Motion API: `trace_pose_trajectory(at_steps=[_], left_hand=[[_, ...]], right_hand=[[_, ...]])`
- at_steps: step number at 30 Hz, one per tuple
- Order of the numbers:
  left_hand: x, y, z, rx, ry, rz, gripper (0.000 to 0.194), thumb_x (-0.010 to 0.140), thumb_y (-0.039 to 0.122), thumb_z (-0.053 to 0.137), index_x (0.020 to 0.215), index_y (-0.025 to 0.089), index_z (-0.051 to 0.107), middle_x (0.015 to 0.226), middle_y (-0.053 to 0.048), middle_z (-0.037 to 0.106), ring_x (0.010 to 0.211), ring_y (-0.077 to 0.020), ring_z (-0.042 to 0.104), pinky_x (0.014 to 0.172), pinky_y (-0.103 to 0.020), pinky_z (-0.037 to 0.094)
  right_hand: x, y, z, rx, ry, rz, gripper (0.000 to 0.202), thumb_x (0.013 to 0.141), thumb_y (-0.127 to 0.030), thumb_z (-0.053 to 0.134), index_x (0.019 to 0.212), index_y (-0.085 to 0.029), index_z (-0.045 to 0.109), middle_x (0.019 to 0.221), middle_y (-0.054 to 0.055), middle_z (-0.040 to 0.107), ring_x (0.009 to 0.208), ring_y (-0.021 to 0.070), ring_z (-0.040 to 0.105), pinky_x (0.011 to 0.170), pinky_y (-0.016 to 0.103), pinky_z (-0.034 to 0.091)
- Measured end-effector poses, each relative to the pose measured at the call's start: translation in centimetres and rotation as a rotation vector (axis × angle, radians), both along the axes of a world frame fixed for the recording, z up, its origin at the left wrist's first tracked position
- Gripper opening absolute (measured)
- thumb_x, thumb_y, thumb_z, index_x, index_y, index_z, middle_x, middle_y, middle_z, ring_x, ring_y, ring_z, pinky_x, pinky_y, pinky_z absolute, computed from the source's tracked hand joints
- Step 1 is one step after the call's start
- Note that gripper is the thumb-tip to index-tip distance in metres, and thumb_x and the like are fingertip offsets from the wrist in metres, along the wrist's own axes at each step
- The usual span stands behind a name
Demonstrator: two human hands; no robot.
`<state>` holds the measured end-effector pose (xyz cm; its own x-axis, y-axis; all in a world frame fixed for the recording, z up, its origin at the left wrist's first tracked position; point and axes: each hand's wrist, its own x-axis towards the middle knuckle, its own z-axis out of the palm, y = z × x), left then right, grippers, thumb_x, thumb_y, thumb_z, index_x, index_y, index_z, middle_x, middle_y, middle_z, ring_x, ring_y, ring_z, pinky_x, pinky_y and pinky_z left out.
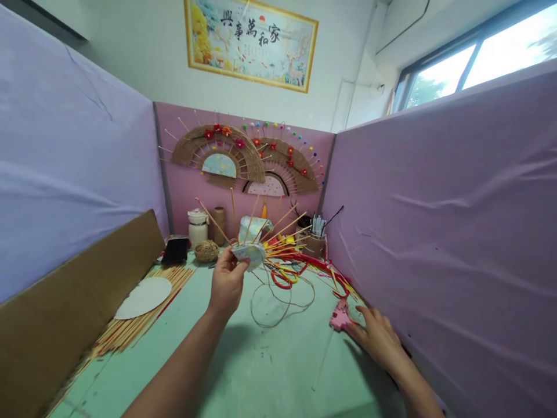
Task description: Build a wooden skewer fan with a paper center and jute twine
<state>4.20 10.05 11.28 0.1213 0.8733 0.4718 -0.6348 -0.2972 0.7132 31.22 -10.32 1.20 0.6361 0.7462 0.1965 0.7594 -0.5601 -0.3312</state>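
Note:
My left hand (pixel 227 284) is closed on a half-round fan piece (pixel 249 253) covered in pale patterned fabric, pinched between thumb and fingers above the table. Thin wooden sticks (pixel 213 219) spread up and outward from it. A length of twine (pixel 285 319) hangs below the piece and loops on the tabletop. To the right, my right hand (pixel 378 337) has its thumb and fingers around a pink hot glue gun (pixel 340 316) low by the table. A clear glue stick (pixel 322 361) juts from the gun toward me.
Wooden sticks and a white oval card (pixel 145 297) lie left, beside a cardboard sheet (pixel 82 307). Behind are a twine ball (pixel 206 251), a white jar (pixel 198 227) and a brown pot (pixel 313 246). Red pipe cleaners (pixel 319 262) lie right. Two decorated fans (pixel 217 145) hang behind.

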Motion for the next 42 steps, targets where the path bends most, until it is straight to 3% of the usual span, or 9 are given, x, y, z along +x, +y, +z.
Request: trace_pose_trajectory(at_steps=[5,11,17,21,25,30,34,38,42], left_hand=[[-0.7,0.9,0.4,-0.013,-0.040,0.002,0.032,0.064,0.019,0.076,0.093,0.019,0.064,0.093,-0.002,0.071,0.087,-0.0147,0.065,0.085,-0.030,0.049],[-1.5,1.7,0.9,0.002,-0.098,0.047,0.037,0.061,0.016,0.080,0.091,0.021,0.059,0.085,0.003,0.069,0.080,-0.0116,0.064,0.082,-0.027,0.049],[-1.8,2.0,1.1,-0.019,-0.146,0.071,0.042,0.059,0.014,0.081,0.093,0.022,0.058,0.086,0.005,0.067,0.082,-0.0095,0.063,0.083,-0.024,0.048],[-1.9,1.8,1.0,-0.045,-0.105,0.061,0.044,0.059,0.017,0.082,0.095,0.021,0.056,0.088,0.003,0.067,0.083,-0.0109,0.064,0.083,-0.026,0.048],[-1.8,1.6,0.8,-0.013,-0.048,0.082,0.042,0.063,0.021,0.080,0.097,0.020,0.054,0.091,0.001,0.067,0.086,-0.0126,0.064,0.087,-0.029,0.047],[-1.1,0.6,0.7,0.056,0.053,0.087,0.041,0.067,0.025,0.078,0.099,0.019,0.053,0.092,0.000,0.068,0.086,-0.0147,0.065,0.084,-0.030,0.049],[-0.5,-0.8,0.3,0.168,0.150,0.066,0.036,0.073,0.027,0.074,0.100,0.020,0.051,0.092,0.000,0.067,0.086,-0.0154,0.066,0.082,-0.030,0.052],[-0.1,-1.8,-0.7,0.328,0.282,0.128,0.029,0.080,0.024,0.069,0.104,0.021,0.052,0.098,-0.002,0.065,0.091,-0.0156,0.066,0.084,-0.030,0.052],[0.0,-2.7,-1.0,0.539,0.404,0.226,0.024,0.085,0.019,0.064,0.106,0.022,0.055,0.104,-0.004,0.065,0.101,-0.0171,0.064,0.093,-0.032,0.049]], right_hand=[[-0.3,-0.2,-0.3,-0.254,0.036,0.036,0.048,0.079,-0.035,0.061,0.120,-0.011,0.062,0.121,0.019,0.060,0.115,0.0349,0.055,0.091,0.041,0.043],[-0.4,1.0,-1.0,-0.180,0.026,0.035,0.041,0.078,-0.031,0.063,0.114,-0.012,0.064,0.111,0.016,0.062,0.105,0.0298,0.060,0.087,0.035,0.043],[-0.5,0.7,-0.8,-0.095,0.043,0.099,0.024,0.081,-0.031,0.052,0.091,-0.013,0.065,0.096,0.016,0.066,0.095,0.0288,0.063,0.084,0.036,0.046],[-0.2,0.2,0.0,0.072,0.093,0.121,0.031,0.079,-0.038,0.047,0.089,-0.015,0.065,0.094,0.016,0.067,0.093,0.0304,0.064,0.084,0.039,0.048],[-0.9,-0.3,2.7,0.381,0.246,0.166,0.045,0.075,-0.054,0.049,0.096,-0.017,0.065,0.098,0.016,0.069,0.092,0.0307,0.064,0.082,0.040,0.051],[-5.6,-0.7,5.9,0.686,0.641,0.169,0.055,0.081,-0.064,0.050,0.106,-0.018,0.065,0.095,0.012,0.070,0.070,0.0230,0.063,0.060,0.033,0.053],[-10.1,-0.7,6.4,0.938,0.899,0.264,0.052,0.081,-0.062,0.058,0.102,-0.016,0.069,0.097,0.014,0.070,0.071,0.0200,0.063,0.060,0.030,0.052],[-12.5,-0.7,5.9,0.940,0.980,0.370,0.048,0.084,-0.059,0.057,0.101,-0.016,0.071,0.093,0.014,0.070,0.069,0.0193,0.062,0.053,0.026,0.048],[-13.6,-1.0,6.2,0.929,0.888,0.480,0.049,0.086,-0.059,0.053,0.097,-0.016,0.073,0.091,0.013,0.070,0.072,0.0194,0.059,0.061,0.028,0.049]])
